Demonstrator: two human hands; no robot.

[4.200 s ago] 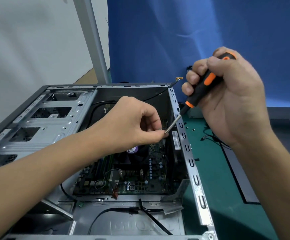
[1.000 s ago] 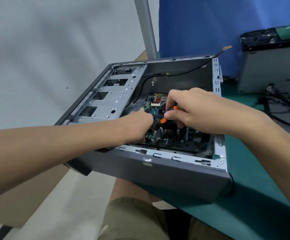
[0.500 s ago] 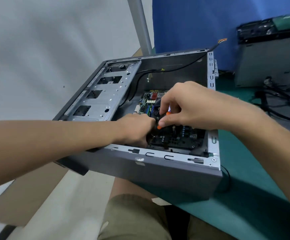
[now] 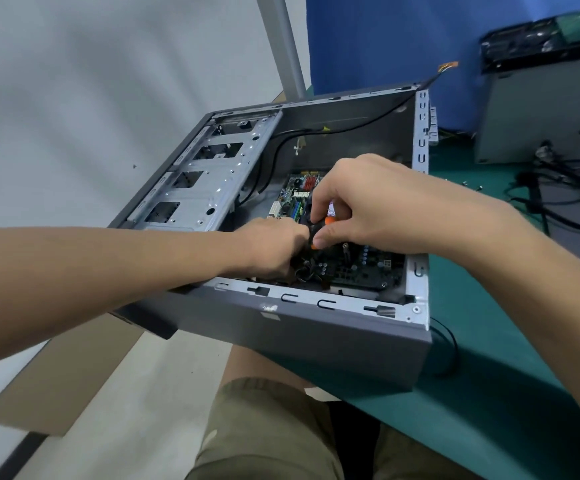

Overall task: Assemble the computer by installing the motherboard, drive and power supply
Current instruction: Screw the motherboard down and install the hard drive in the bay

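Note:
A grey computer case (image 4: 309,334) lies open on its side at the corner of the green mat. The green motherboard (image 4: 358,268) lies flat inside it. My right hand (image 4: 368,206) grips the black and orange screwdriver (image 4: 319,230) from above, its tip pointing down at the board. My left hand (image 4: 274,247) reaches into the case beside the screwdriver with fingers curled near the shaft; what they hold is hidden. The silver drive cage (image 4: 205,178) fills the case's left part.
A grey box-shaped unit (image 4: 538,109) with black cables (image 4: 558,202) stands on the green mat (image 4: 489,393) at the back right. Small screws (image 4: 472,185) lie on the mat beside the case. A blue backdrop hangs behind. My knees show below the table edge.
Since four seconds ago both hands went down into the case and the view pulled back. Over the last second the hands have stayed at the same spot on the board.

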